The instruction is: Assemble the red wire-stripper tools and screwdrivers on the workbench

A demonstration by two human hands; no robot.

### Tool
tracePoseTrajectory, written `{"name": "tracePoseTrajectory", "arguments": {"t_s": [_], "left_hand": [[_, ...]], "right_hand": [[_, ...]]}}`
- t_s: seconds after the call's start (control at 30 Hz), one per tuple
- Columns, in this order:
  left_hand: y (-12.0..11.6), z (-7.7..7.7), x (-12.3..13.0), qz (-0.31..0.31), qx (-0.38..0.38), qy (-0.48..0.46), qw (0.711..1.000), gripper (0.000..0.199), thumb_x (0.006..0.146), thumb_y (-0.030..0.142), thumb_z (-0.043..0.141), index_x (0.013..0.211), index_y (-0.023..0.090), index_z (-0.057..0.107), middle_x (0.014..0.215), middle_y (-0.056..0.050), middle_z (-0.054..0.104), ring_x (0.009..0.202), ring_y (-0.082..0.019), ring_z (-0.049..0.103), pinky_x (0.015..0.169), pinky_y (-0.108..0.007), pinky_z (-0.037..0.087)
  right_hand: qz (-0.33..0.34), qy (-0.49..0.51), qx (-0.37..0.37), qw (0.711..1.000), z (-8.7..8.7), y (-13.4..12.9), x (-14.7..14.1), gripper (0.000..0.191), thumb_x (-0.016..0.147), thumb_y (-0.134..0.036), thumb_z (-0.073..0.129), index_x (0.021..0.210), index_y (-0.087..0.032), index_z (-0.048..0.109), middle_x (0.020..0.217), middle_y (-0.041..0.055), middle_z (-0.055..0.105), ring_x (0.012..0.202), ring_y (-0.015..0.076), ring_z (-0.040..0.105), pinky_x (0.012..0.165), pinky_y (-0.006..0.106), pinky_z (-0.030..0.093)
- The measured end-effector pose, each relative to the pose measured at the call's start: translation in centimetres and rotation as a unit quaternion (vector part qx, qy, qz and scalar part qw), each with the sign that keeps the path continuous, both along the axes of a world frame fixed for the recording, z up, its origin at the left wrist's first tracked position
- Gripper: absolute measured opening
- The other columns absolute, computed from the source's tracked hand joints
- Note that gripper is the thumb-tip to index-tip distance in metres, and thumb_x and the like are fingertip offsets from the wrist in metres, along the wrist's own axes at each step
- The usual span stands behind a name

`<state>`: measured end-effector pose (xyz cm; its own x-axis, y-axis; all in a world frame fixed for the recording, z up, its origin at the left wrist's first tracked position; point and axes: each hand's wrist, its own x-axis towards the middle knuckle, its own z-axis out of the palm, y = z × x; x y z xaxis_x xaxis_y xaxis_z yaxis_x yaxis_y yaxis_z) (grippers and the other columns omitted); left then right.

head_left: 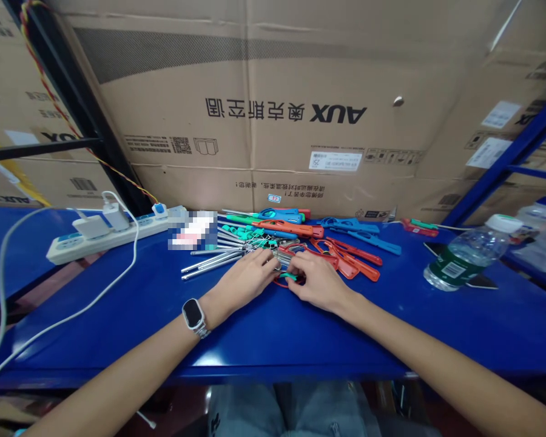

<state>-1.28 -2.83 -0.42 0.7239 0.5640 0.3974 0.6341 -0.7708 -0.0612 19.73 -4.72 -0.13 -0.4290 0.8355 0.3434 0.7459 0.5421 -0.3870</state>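
While cartons [273, 91] wall the blue shelf [273, 334], both hands' grips [284, 273] pinch a lighter [291, 277].

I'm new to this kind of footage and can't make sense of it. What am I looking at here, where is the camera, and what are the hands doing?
There is no machine here: a person works with two bare hands, and the single camera sits on that person's head, looking forward and down. The left hand, with a watch on its wrist, and the right hand meet over a blue table. Between their fingers is a small green piece beside thin metal rods; exactly how it is gripped is too small to tell. Behind lie red, orange, blue and green plastic handles. To the left is a power strip with a white cable, to the right a water bottle. Big cardboard boxes stand behind.
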Motion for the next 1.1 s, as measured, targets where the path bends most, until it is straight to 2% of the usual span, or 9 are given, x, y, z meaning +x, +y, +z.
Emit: {"name": "tracePoseTrajectory", "arguments": {"t_s": [0.07, 0.13, 0.23, 0.37, 0.5, 0.8, 1.1], "left_hand": [[-0.19, 0.57, -0.43, -0.027, 0.012, -0.019, 0.999, 0.02, 0.105, 0.025, 0.045, 0.102, 0.016, 0.063, 0.102, -0.01, 0.061, 0.092, -0.023, 0.057, 0.082, -0.039, 0.051], [-0.39, 0.88, -0.71, -0.087, 0.0, -0.018, 0.996, 0.019, 0.104, 0.025, 0.048, 0.102, 0.017, 0.066, 0.102, -0.008, 0.061, 0.094, -0.023, 0.057, 0.085, -0.039, 0.051], [-0.51, 0.71, -0.74, -0.145, -0.027, 0.004, 0.989, 0.019, 0.103, 0.024, 0.051, 0.105, 0.018, 0.07, 0.1, -0.008, 0.063, 0.094, -0.021, 0.059, 0.09, -0.038, 0.052], [-0.27, 0.24, -0.55, -0.131, -0.023, 0.031, 0.991, 0.024, 0.105, 0.018, 0.048, 0.103, 0.016, 0.072, 0.099, -0.008, 0.066, 0.095, -0.021, 0.061, 0.087, -0.037, 0.054], [-0.02, 0.17, -0.61, -0.132, -0.008, 0.06, 0.989, 0.021, 0.101, 0.012, 0.052, 0.103, 0.016, 0.073, 0.101, -0.006, 0.069, 0.098, -0.022, 0.06, 0.088, -0.036, 0.053], [0.27, -0.07, -0.74, -0.155, -0.007, 0.034, 0.987, 0.021, 0.101, 0.01, 0.053, 0.103, 0.013, 0.073, 0.099, -0.008, 0.069, 0.095, -0.022, 0.059, 0.085, -0.036, 0.054], [0.12, 0.29, -0.7, -0.164, 0.013, 0.031, 0.986, 0.02, 0.098, 0.008, 0.055, 0.1, 0.014, 0.074, 0.101, -0.007, 0.07, 0.091, -0.022, 0.06, 0.084, -0.035, 0.055]], "right_hand": [[-0.007, 0.012, 0.003, 1.0, -0.26, -0.12, -0.11, 0.007, 0.082, -0.013, 0.068, 0.084, -0.019, 0.065, 0.085, 0.002, 0.065, 0.075, 0.0157, 0.058, 0.068, 0.028, 0.044], [-0.011, 0.012, 0.003, 1.0, -0.4, -0.26, -0.19, 0.007, 0.082, -0.013, 0.067, 0.086, -0.018, 0.066, 0.087, 0.0028, 0.065, 0.077, 0.0165, 0.059, 0.069, 0.028, 0.044], [-0.01, 0.004, 0.002, 1.0, -0.41, -0.34, -0.2, 0.007, 0.083, -0.013, 0.067, 0.087, -0.018, 0.067, 0.088, 0.0034, 0.065, 0.079, 0.0173, 0.059, 0.07, 0.029, 0.044], [-0.01, -0.011, -0.005, 1.0, -0.21, -0.27, -0.16, 0.008, 0.085, -0.013, 0.066, 0.089, -0.018, 0.069, 0.089, 0.0033, 0.064, 0.08, 0.0174, 0.06, 0.071, 0.029, 0.044], [-0.017, -0.055, 0.004, 0.998, 0.07, -0.34, -0.37, 0.006, 0.086, -0.014, 0.066, 0.088, -0.018, 0.069, 0.09, 0.0051, 0.065, 0.086, 0.0199, 0.059, 0.071, 0.03, 0.043], [-0.017, -0.055, 0.019, 0.998, -0.29, -0.41, -0.38, 0.006, 0.089, -0.013, 0.063, 0.091, -0.016, 0.068, 0.092, 0.007, 0.066, 0.089, 0.0207, 0.059, 0.076, 0.032, 0.046], [-0.039, -0.129, 0.035, 0.99, -0.05, -0.74, -0.85, 0.01, 0.093, -0.017, 0.06, 0.089, -0.018, 0.07, 0.096, 0.0088, 0.066, 0.095, 0.0239, 0.059, 0.072, 0.033, 0.045]]}}
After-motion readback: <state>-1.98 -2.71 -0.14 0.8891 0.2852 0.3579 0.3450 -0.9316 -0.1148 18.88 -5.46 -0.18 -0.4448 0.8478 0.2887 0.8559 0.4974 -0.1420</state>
